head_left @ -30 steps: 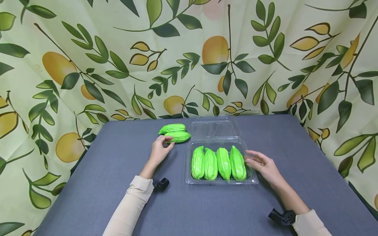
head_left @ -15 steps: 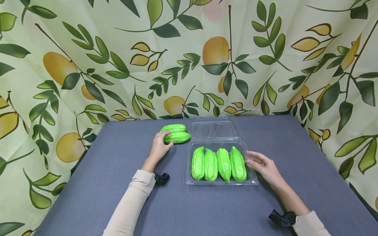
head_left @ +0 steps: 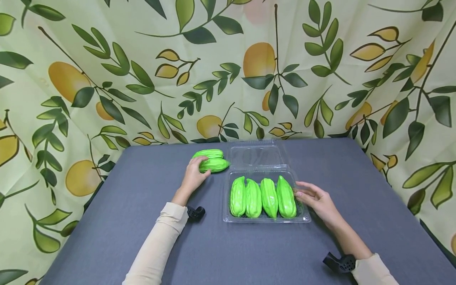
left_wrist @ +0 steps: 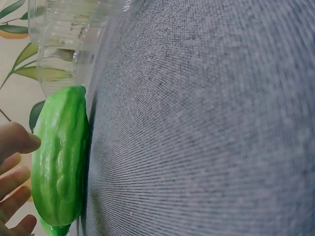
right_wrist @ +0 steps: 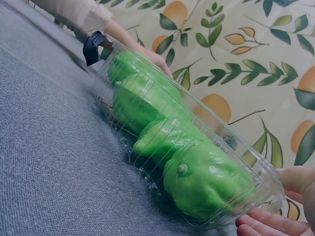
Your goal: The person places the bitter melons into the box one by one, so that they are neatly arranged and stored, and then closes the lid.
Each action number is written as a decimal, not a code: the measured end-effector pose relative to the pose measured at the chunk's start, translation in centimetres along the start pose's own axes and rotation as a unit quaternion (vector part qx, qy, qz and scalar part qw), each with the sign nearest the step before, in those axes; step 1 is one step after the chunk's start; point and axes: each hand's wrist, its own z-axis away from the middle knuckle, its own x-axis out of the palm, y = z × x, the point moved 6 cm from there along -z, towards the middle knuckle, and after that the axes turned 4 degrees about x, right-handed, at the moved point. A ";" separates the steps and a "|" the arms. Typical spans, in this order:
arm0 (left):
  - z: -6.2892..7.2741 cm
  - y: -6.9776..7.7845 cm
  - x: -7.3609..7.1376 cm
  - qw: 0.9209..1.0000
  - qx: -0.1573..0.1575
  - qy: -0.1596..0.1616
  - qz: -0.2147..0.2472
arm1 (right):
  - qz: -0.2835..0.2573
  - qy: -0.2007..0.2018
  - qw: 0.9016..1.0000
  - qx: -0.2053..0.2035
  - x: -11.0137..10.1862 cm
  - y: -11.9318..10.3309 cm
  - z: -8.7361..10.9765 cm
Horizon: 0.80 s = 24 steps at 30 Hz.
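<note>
I see a grey bench with a clear plastic clamshell tray (head_left: 228, 215) at its centre, lid (head_left: 257, 155) folded back at 12 o'clock. Four green chayote-like gourds (head_left: 263, 196) lie side by side in the tray, filling its width. My right hand (head_left: 317, 200), at 3 o'clock of the tray, rests its straight, relaxed fingers against the tray's right wall, grip wide and holding nothing. Farther off, at 10 o'clock of the tray, my left hand (head_left: 194, 177) curls its grip around the nearer loose gourd (head_left: 215, 165), which lies on the bench. A second loose gourd (head_left: 210, 153) lies just behind, touching it. I judge the packing about two-thirds done: four in, two left outside, lid not yet closed.
</note>
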 end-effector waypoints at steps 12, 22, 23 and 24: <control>0.4 0.1 0.5 1.000 -0.007 -0.013 -0.008 | -0.012 -0.007 1.000 -0.008 0.1 0.0 -0.1; 0.6 0.3 1.3 0.999 -0.006 -0.032 -0.017 | -0.013 -0.004 1.000 -0.012 0.1 -0.5 0.1; 0.6 0.3 1.4 0.999 -0.007 -0.034 -0.018 | -0.011 -0.003 1.000 -0.010 0.1 -0.5 0.2; 0.6 0.2 1.5 0.999 -0.010 -0.036 -0.018 | -0.008 -0.003 1.000 -0.009 0.0 -0.4 0.2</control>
